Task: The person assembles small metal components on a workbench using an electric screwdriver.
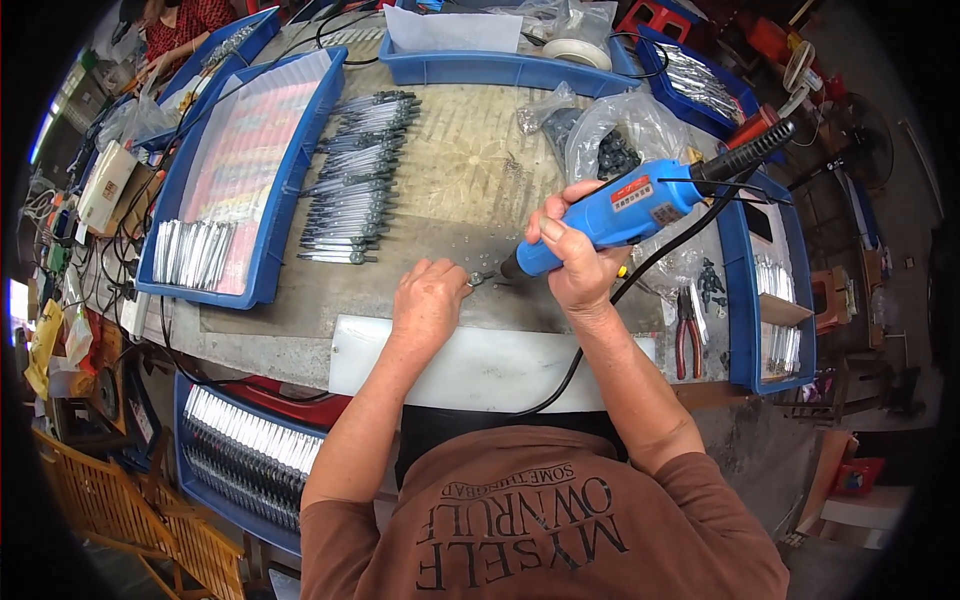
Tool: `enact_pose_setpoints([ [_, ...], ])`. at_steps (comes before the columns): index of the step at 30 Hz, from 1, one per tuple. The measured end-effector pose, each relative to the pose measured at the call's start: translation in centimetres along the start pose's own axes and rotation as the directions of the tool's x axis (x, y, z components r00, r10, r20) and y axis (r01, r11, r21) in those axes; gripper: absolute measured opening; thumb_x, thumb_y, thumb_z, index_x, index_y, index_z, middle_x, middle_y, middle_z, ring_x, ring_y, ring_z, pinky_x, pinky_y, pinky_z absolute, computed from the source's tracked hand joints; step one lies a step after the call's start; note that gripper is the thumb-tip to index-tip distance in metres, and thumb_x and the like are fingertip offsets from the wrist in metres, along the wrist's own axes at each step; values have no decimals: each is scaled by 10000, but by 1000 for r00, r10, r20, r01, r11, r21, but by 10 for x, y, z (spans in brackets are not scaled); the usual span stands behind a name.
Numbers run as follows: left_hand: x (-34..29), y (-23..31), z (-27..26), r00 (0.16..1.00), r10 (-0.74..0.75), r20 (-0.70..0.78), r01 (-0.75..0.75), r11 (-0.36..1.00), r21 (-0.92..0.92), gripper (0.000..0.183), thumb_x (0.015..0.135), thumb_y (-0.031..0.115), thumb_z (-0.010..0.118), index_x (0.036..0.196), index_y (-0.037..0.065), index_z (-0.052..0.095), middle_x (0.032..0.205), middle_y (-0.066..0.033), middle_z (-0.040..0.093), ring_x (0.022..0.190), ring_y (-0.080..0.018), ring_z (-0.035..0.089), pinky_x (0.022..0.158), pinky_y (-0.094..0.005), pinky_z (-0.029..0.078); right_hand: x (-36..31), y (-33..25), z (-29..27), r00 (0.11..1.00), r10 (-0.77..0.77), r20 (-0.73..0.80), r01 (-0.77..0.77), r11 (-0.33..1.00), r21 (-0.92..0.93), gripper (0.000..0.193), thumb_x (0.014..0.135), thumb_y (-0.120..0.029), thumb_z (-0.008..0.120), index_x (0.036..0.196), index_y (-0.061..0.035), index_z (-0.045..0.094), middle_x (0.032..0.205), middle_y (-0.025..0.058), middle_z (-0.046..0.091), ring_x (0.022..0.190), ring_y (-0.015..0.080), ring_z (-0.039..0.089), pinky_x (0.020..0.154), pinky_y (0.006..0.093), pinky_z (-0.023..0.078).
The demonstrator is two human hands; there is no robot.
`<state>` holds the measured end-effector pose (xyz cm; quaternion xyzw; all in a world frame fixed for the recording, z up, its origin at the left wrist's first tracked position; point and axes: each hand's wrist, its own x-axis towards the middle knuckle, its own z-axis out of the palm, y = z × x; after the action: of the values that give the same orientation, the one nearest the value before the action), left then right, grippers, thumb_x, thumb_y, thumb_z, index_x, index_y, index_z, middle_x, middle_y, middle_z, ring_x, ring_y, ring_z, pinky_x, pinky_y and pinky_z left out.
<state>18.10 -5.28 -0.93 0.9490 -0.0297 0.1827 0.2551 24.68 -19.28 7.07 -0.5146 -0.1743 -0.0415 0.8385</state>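
Observation:
My right hand (pixel 578 250) wraps round a blue corded electric screwdriver (pixel 625 212), held slanting with its dark nose (pixel 512 268) low over the table. Just left of that nose, my left hand (pixel 432 295) is closed at the fingertips on a small piece with a dark grey end (pixel 481 278); most of it hides under the fingers. Beyond my left hand lies a long row of slim silver pieces with dark ends (pixel 345 190). A white board (pixel 480 370) lies along the table's near edge, below both wrists.
Blue trays hold silver pieces at left (pixel 262 270), right (pixel 740 300) and back (pixel 500 70). Clear bags (pixel 625 125) with dark small parts sit behind the screwdriver. Red-handled pliers (pixel 688 340) lie at right. The black cord (pixel 640 275) loops past my right wrist. A person (pixel 185 30) sits far left.

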Motion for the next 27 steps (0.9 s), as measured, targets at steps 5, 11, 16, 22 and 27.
enact_pose_setpoints([
  [5,1,1,0,999,-43,16,43,999,0,111,643,100,676,712,57,600,740,-47,570,732,-255,531,652,-345,448,2,0,0,1000,-7,14,8,1000,-11,345,650,-45,586,961,-27,437,737,81,484,605,188,530,584,334,446],
  [11,2,0,0,995,-95,29,96,995,-32,111,639,110,680,703,63,603,742,-43,573,728,-253,531,651,-342,446,5,11,8,1000,13,12,-12,1000,-5,313,634,-15,603,918,-2,471,727,53,516,628,109,515,544,260,453],
  [16,1,0,2,993,-109,39,110,993,-36,91,652,131,668,698,75,612,749,-39,572,735,-253,526,663,-346,443,7,17,13,999,21,42,-18,997,-71,317,640,-39,587,927,-9,455,712,76,502,576,161,525,522,307,455],
  [22,0,-1,1,995,-95,27,96,994,-44,79,663,146,654,692,84,615,747,-38,566,730,-255,516,665,-356,439,7,21,16,998,22,57,-18,996,-84,313,635,-37,583,921,-8,459,706,75,504,570,161,527,518,305,460],
  [27,0,1,1,996,-90,12,91,995,-51,79,659,142,656,687,84,610,741,-34,561,725,-252,513,665,-356,436,7,19,17,997,41,60,-38,998,-57,313,628,-26,599,907,-9,460,706,48,507,611,102,501,529,252,442],
])
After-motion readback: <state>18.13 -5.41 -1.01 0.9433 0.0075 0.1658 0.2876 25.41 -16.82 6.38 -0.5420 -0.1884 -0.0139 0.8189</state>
